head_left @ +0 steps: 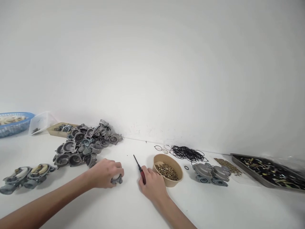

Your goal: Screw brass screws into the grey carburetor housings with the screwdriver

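My left hand (105, 173) is curled over a small grey metal casting (116, 180) that rests on the white table (124, 206). My right hand (152, 184) grips a screwdriver (140, 168) with a red handle, its dark shaft pointing up and to the left. Just right of that hand stands a tan paper bowl (177, 179) holding several small brass parts.
A pile of grey metal castings (83, 143) lies behind my left hand, and more castings (23, 176) sit at the far left. Two castings (211, 173), black O-rings (187, 153), loose brass bits (227, 165) and a dark tray (267, 171) lie to the right. A blue basket (14, 122) stands at the back left.
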A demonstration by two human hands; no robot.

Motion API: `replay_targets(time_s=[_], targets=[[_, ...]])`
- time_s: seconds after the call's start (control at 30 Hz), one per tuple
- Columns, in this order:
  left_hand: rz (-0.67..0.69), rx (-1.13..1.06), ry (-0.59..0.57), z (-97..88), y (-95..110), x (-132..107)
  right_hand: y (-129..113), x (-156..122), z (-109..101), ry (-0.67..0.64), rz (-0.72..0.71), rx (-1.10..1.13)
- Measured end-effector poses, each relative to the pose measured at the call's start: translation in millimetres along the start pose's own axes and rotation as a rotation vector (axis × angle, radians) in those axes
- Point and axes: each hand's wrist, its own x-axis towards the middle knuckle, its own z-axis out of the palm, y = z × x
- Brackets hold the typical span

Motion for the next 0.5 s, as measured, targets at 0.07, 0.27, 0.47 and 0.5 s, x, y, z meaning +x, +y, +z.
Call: replay_targets(time_s=[0.07, 0.27, 0.47, 0.5], targets=[[0.011, -0.027, 0.038, 10.9, -2.1, 22.5, -1.1, -1.7, -3.4, -0.025, 0.039, -0.026], [0.025, -0.131, 0.138, 35.1, -4.0, 54.5, -4.9, -2.7, -11.1, -0.093, 0.090, -0.059], [-0.088, -0.503, 0.249, 67.6, -13.8, 32.7, -4.1, -4.0, -20.8, -0.125, 0.118, -0.071], [-0.141, -0.624, 0.276, 73.9, -16.4, 28.5, -3.4, -4.7, -25.3, -0.124, 0.127, -0.076]])
